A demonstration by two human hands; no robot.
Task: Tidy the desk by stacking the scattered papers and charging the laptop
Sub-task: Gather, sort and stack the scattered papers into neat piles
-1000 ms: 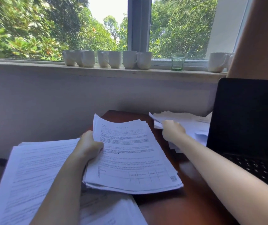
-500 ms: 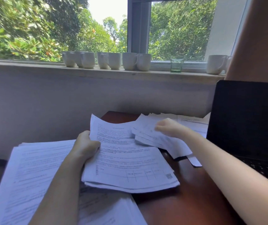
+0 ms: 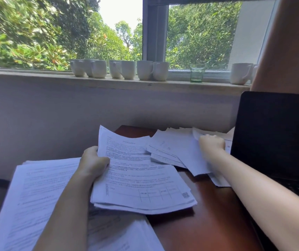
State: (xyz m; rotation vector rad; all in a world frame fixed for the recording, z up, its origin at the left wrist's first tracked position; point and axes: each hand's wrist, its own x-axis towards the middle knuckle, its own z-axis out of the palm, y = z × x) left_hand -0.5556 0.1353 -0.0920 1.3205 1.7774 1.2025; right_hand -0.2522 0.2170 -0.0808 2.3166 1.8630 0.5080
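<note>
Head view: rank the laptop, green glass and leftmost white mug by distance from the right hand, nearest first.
1. Laptop, just right of the right hand.
2. Green glass, ahead on the windowsill.
3. Leftmost white mug, at its far left end.

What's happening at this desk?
A person is gathering papers on a wooden desk. The left hand grips a stack of printed sheets, held over a larger pile at the left. The right hand, blurred, grips loose sheets at the back, beside the open laptop. Its screen is dark and no charging cable is in view. The papers are not yet in one stack.
</note>
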